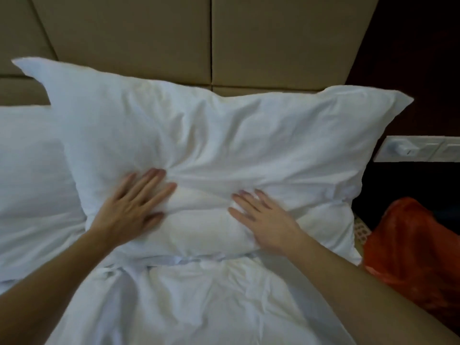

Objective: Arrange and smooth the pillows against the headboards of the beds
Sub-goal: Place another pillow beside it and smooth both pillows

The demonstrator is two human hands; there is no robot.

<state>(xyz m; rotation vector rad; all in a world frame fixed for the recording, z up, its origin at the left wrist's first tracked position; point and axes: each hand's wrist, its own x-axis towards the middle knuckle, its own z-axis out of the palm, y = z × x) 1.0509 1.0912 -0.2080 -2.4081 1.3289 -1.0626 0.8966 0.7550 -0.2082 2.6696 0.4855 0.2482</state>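
Note:
A large white pillow (224, 135) leans against the tan padded headboard (154, 38), its fabric creased across the middle. My left hand (132, 205) lies flat on the pillow's lower left part, fingers spread. My right hand (263, 217) lies flat on its lower right part, fingers apart. Neither hand grips anything. A second white pillow (32, 185) rests to the left, partly tucked behind the first one.
A wrinkled white duvet (199, 302) covers the bed below the pillows. An orange bag (418, 247) sits to the right of the bed. A white switch panel (420, 151) is on the dark wall at right.

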